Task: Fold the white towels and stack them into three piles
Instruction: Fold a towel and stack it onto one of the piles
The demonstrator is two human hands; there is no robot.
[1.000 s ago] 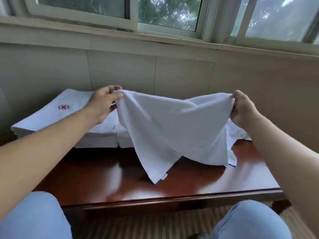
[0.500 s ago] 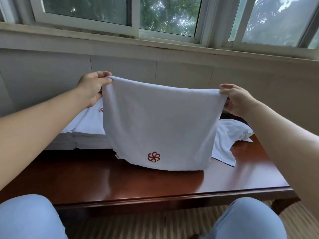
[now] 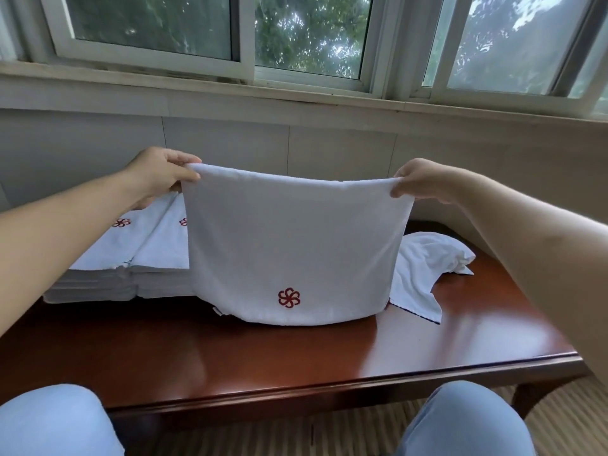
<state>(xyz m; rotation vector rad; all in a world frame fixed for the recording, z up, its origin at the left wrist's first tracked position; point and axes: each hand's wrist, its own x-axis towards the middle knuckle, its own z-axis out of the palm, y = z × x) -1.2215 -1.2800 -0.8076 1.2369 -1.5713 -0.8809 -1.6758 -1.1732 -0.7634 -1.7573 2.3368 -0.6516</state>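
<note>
Knees (image 3: 49, 422) in pale blue at bottom edge, then a dark red-brown table (image 3: 296, 363), glossy. Over its middle hangs the towel (image 3: 289, 245), held up by its 2 top corners, long axis running left-right, doubled over w/ fold at the bottom, which touches the table. White terry, 1 red flower logo (image 3: 289, 297) low center, facing the person; small tag at lower left. Left hand (image 3: 161, 174) pinches the top left corner, thumb & fingers clamped on the edge; right hand (image 3: 419, 181) pinches the top right corner likewise. Behind at left, 2 piles (image 3: 131, 258) of folded white towels side by side, touching, red logos up. Behind right, a crumpled towel (image 3: 424, 268) lies loose. Farther: tiled wall, windows (image 3: 309, 34).
</note>
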